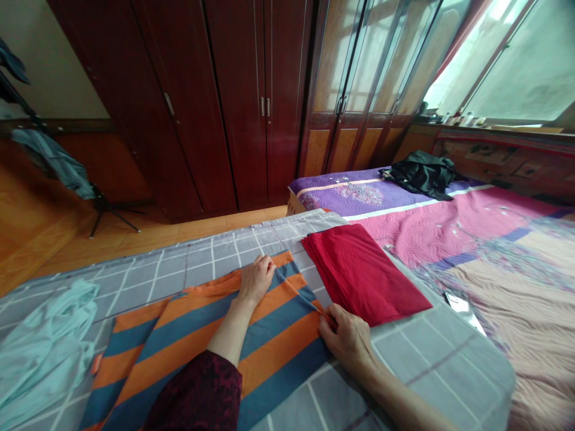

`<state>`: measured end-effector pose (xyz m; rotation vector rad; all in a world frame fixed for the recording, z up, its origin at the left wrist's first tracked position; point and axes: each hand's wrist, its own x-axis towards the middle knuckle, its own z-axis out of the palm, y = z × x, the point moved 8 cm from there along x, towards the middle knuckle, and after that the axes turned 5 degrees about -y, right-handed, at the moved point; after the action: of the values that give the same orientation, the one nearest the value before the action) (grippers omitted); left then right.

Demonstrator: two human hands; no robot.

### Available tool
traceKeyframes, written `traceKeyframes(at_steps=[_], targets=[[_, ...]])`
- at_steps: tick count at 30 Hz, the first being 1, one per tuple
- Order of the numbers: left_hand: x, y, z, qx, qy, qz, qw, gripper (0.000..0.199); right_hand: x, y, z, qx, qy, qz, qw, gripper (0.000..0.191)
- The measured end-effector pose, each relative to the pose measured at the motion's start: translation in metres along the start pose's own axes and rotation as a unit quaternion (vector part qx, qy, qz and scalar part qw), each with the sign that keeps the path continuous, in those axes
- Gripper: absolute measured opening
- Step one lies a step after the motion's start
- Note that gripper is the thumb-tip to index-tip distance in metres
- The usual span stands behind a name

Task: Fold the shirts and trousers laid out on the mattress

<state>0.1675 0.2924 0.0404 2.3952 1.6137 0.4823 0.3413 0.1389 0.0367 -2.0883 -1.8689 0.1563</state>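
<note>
An orange and blue-grey striped cloth (278, 335) lies spread on a grey checked cover (413, 359). My left hand (258, 278) is closed on the cloth's far edge, near its far right corner. Lower and to the right, my right hand (345, 335) pinches the cloth's right edge, with a small fold drawn up between thumb and fingers. A folded red cloth (368, 272) lies just beyond my right hand, beside the striped one. At the far left rests a crumpled pale mint cloth (49, 347).
A bed with a purple and pink quilt (431, 227) stands at the right, with a black garment (422, 173) and a phone (458, 303) on it. Dark red wardrobes (242, 120) line the back. A black tripod stand (101, 203) is at the left.
</note>
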Motion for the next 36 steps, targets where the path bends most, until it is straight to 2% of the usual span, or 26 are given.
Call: traceKeyframes(at_steps=[7,11,14,17,19,21,24,26,28,31,34,36], targets=[[0.000,-0.003,-0.002,-0.010,0.015,-0.004,1.000,0.015,-0.001,0.004,-0.001,0.064,0.014,-0.015,0.998,0.026],[-0.001,-0.003,-0.001,-0.011,0.009,-0.001,1.000,0.013,-0.005,0.001,-0.009,0.081,0.023,-0.056,0.995,0.028],[-0.001,-0.002,-0.002,-0.015,0.003,0.000,1.000,0.012,-0.013,-0.015,-0.021,0.007,0.044,-0.111,0.993,0.029],[-0.002,0.000,-0.009,-0.022,0.007,-0.010,1.000,0.009,-0.023,-0.042,-0.028,-0.036,0.069,-0.191,0.978,0.036],[-0.006,0.007,-0.015,-0.031,0.014,-0.010,0.999,0.014,-0.028,-0.062,-0.023,-0.037,0.062,-0.260,0.963,0.045],[-0.013,0.021,-0.020,-0.042,0.003,0.018,0.999,0.014,-0.030,-0.074,-0.008,-0.042,0.029,-0.316,0.947,0.056],[-0.032,0.044,-0.018,-0.038,-0.047,0.096,0.994,0.016,-0.027,-0.070,0.018,-0.049,-0.035,-0.351,0.934,0.072],[-0.048,0.050,-0.013,-0.017,-0.083,0.135,0.987,0.026,-0.024,-0.058,0.028,-0.053,-0.048,-0.350,0.934,0.079],[-0.063,0.042,-0.006,0.007,-0.118,0.145,0.982,0.045,-0.022,-0.046,0.030,-0.058,-0.031,-0.339,0.938,0.081],[-0.072,0.015,0.005,0.032,-0.151,0.128,0.980,0.068,-0.023,-0.038,0.028,-0.065,-0.001,-0.336,0.939,0.086],[-0.065,-0.014,0.004,0.047,-0.136,0.113,0.983,0.070,-0.024,-0.038,0.027,-0.060,0.002,-0.343,0.937,0.088],[-0.055,-0.038,-0.004,0.056,-0.120,0.069,0.989,0.064,-0.024,-0.038,0.028,-0.054,0.002,-0.337,0.940,0.087]])
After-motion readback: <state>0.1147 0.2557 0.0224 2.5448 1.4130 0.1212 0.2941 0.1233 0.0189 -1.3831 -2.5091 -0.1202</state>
